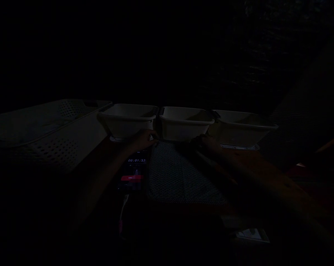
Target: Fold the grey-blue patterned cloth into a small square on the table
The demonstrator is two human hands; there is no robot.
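On the brown tabletop point(262, 166), a large pale basket point(86, 138) with round-holed walls, its pale contents too dim to identify, is set left of three tapering, rectangular plastic basins point(183, 130) placed in a row, their interiors too dark to read. Before the middle basin, a ribbed, woven-looking cloth point(175, 177) is laid flat, its far edge facing the basins and its long axis unclear; at its far corners the left hand point(145, 139) and right hand point(207, 143) are held with fingers curled, though whether fabric is pinched cannot be told. Beside the cloth's left edge, a lit phone point(132, 171) is seen near a thin cable point(123, 208).
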